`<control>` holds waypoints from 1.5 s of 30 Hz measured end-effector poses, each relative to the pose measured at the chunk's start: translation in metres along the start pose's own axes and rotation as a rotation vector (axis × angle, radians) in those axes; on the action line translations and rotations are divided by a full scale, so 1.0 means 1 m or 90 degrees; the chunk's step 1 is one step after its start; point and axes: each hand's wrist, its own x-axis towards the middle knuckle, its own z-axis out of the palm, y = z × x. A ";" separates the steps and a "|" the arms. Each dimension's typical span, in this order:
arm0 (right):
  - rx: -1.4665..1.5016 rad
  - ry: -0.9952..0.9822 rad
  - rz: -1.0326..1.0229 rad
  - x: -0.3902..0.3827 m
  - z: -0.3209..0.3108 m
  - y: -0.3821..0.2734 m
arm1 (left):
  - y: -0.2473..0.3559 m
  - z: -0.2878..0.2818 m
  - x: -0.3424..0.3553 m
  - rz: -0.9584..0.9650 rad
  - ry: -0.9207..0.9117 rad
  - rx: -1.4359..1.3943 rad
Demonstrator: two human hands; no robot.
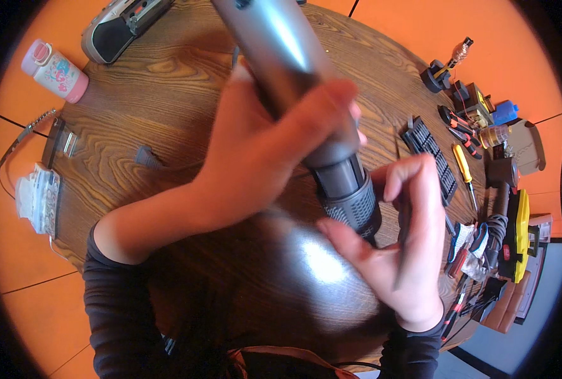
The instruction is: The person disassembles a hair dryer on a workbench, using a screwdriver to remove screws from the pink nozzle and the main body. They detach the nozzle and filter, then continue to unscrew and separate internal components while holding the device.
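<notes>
Item, one grey cylinder (pixel 287 47), which you hold slanted above the wooden table (pixel 154 95), your left hand (pixel 262 148) clamped around it, your right hand (pixel 417 246) with thumb and fingers flanking its dark mesh end (pixel 352 205), grip there impossible to tell.

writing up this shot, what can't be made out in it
All in the head view:
Shiny metallic-grey cylinder: far end cut off by the top edge.
Left grip: thumb blurred; most fingers hidden behind the cylinder.
Black textured round end piece: underside turned away.
Right grip: contact with that piece unclear from this angle.
Grey-and-black rounded device: far part cut off by the upper edge.
Small amber cylindrical item: too small to identify.
</notes>
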 end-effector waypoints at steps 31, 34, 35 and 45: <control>-0.288 0.080 -0.140 -0.019 0.020 0.002 | -0.013 -0.008 0.000 -0.210 0.277 -0.436; -0.430 0.023 -0.054 -0.022 0.011 0.002 | -0.019 -0.022 0.012 -0.358 0.318 -0.534; -0.454 0.018 -0.062 -0.021 0.006 0.003 | -0.019 -0.024 0.014 -0.374 0.346 -0.549; 0.471 0.183 -0.122 -0.024 -0.022 -0.024 | -0.004 -0.006 0.003 -0.447 0.136 -0.586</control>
